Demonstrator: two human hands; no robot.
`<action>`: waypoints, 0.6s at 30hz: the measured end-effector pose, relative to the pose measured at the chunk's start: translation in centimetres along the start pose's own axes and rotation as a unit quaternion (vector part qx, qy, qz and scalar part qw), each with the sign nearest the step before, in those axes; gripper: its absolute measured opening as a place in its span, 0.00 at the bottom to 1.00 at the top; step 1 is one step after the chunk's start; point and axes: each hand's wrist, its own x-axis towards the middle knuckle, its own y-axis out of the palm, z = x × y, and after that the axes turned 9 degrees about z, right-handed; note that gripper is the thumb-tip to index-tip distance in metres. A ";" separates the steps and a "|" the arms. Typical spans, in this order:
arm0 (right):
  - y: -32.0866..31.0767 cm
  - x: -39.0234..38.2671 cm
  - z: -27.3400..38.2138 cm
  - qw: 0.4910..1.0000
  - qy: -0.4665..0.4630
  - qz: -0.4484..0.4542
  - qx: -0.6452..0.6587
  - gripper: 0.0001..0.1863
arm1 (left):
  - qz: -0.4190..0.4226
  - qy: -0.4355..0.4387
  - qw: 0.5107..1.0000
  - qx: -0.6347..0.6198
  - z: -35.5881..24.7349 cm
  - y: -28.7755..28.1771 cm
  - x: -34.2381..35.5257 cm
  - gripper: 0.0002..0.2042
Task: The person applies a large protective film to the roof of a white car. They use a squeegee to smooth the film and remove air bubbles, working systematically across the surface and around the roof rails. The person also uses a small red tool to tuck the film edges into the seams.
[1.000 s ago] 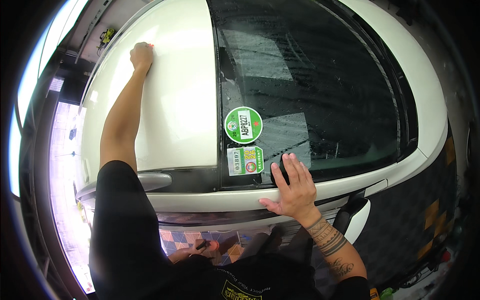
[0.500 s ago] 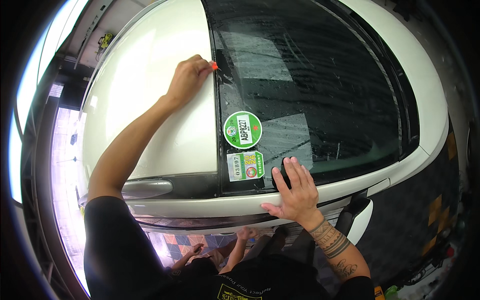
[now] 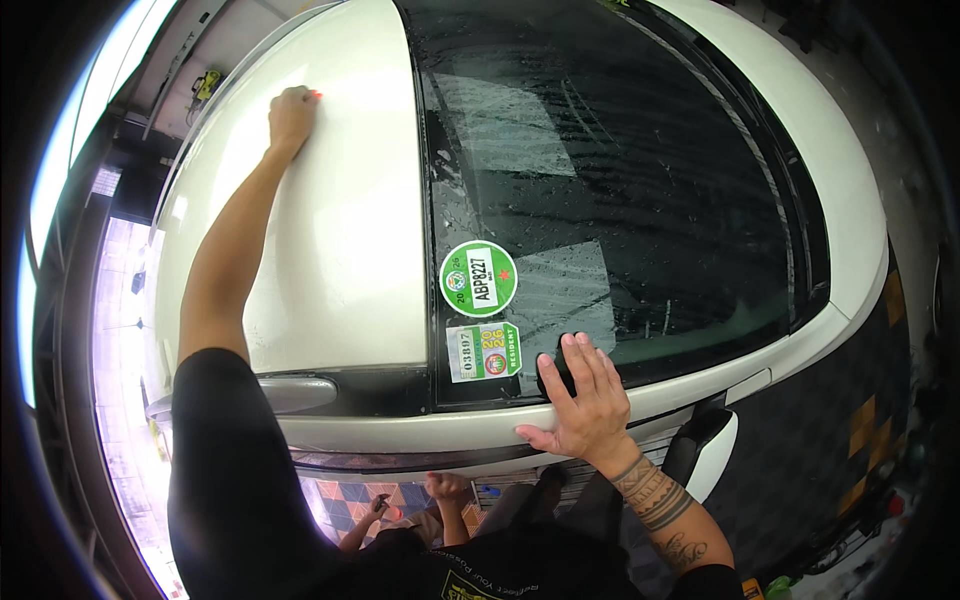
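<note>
My left hand [image 3: 291, 117] is closed on a small orange-red piece [image 3: 316, 95] over the white car roof [image 3: 350, 220]; most of the piece is hidden by the fingers. Flat on the pale frame at the windshield's lower edge lies my right hand [image 3: 585, 395], fingers spread and reaching onto the wet dark windshield [image 3: 680, 240]. Near that hand, a round green-and-white sticker [image 3: 478, 279] and a green-and-white rectangular sticker [image 3: 484, 352] sit on the glass.
A grey roof rail [image 3: 300, 393] runs along the roof's near side. The white-and-black side mirror [image 3: 710, 450] juts out below my right wrist. Another person's hand [image 3: 447, 486] shows below the car's edge. A yellow-green tool [image 3: 207, 84] hangs at the far left.
My left hand has moved left, from the seam between roof and windshield onto the roof, still holding the orange-red piece. My right hand stays on the frame. The view has shifted slightly.
</note>
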 end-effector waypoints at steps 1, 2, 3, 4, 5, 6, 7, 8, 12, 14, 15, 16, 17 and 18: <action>0.0 0.0 0.0 1.000 0.004 0.003 0.002 0.40 | 0.013 -0.053 0.999 -0.005 0.2 -0.3 0.1 0.10; -0.1 0.0 0.0 1.000 0.006 0.005 0.005 0.40 | 0.004 -0.009 1.000 -0.005 0.2 0.3 -0.4 0.09; -0.1 0.0 0.0 1.000 0.007 0.008 0.009 0.39 | -0.009 0.037 0.999 -0.003 0.2 0.7 -0.7 0.09; -0.1 -0.1 0.0 1.000 0.014 0.014 0.001 0.39 | -0.037 0.184 0.982 -0.005 -2.1 3.0 -2.1 0.08; 0.0 0.1 -0.6 0.999 0.035 0.014 -0.017 0.39 | 0.062 0.233 0.970 -0.034 -8.2 3.9 -5.1 0.07; 0.0 0.2 -0.8 0.998 0.046 0.014 -0.031 0.39 | 0.156 0.275 0.947 -0.055 -12.5 3.5 -8.0 0.05; -0.1 0.2 -0.7 0.999 0.043 0.014 -0.028 0.40 | 0.120 0.285 0.949 -0.069 -11.3 3.9 -7.2 0.05; -0.2 0.1 -0.5 0.999 0.036 0.018 -0.021 0.40 | 0.083 0.289 0.950 -0.082 -8.8 4.6 -5.4 0.05; -0.2 0.1 0.1 1.000 0.006 0.016 -0.008 0.40 | 0.021 -0.028 0.998 -0.058 1.1 -0.2 1.9 0.08; -0.2 0.0 -0.1 1.000 0.003 0.029 -0.011 0.40 | -0.034 0.119 0.992 0.014 -0.9 2.7 0.9 0.08; 0.0 0.1 -0.5 0.999 0.013 0.027 -0.022 0.41 | 0.003 0.246 0.968 -0.055 -5.3 4.8 -1.5 0.07; 0.2 0.2 -0.8 0.999 0.023 0.025 -0.032 0.42 | 0.085 0.328 0.937 -0.087 -9.7 5.5 -4.4 0.06; 0.2 0.2 -0.8 0.999 0.028 0.026 -0.030 0.42 | 0.090 0.343 0.930 -0.099 -10.7 5.3 -5.2 0.06; 0.0 0.3 -0.8 0.999 0.027 0.026 -0.031 0.42 | 0.090 0.356 0.924 -0.110 -11.2 5.2 -5.3 0.06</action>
